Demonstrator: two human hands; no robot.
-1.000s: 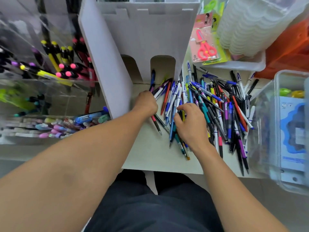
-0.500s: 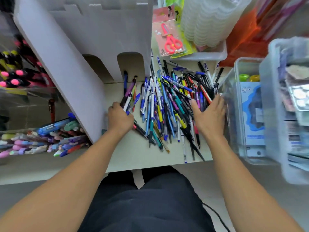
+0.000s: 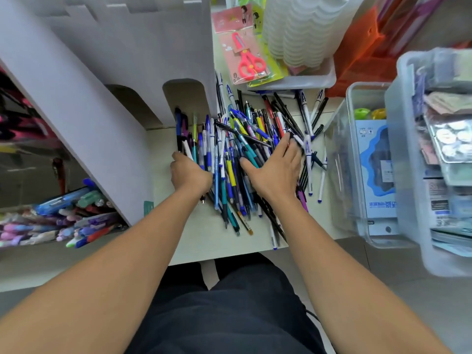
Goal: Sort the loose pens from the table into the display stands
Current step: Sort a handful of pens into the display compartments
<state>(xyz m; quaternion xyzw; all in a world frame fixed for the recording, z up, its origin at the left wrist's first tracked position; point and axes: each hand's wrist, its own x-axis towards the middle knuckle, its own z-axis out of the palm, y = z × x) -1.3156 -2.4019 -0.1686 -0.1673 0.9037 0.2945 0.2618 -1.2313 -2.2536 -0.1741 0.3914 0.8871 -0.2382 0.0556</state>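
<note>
Fig.: loose pens [image 3: 237,159], a mixed heap of ballpoints on the cream table [image 3: 204,241], lying just in front of the white cardboard display stand [image 3: 84,106] w/ its arched slots; a few outliers rest apart at the heap's right edge. Handling, judged: each pen is light, stiff and smooth, so they likely roll and slide over one another; a bundle is prob. best taken mid-barrel across several aligned pens, singles by a pinch at the barrel. Left hand [image 3: 190,173] sits at the heap's left edge, fingers curled down among the pens; whether it actually grips any cannot be told. Right hand [image 3: 275,167] lies flat on the heap, fingers spread wide and straight, thumb out, pressing the pens, holding none.
</note>
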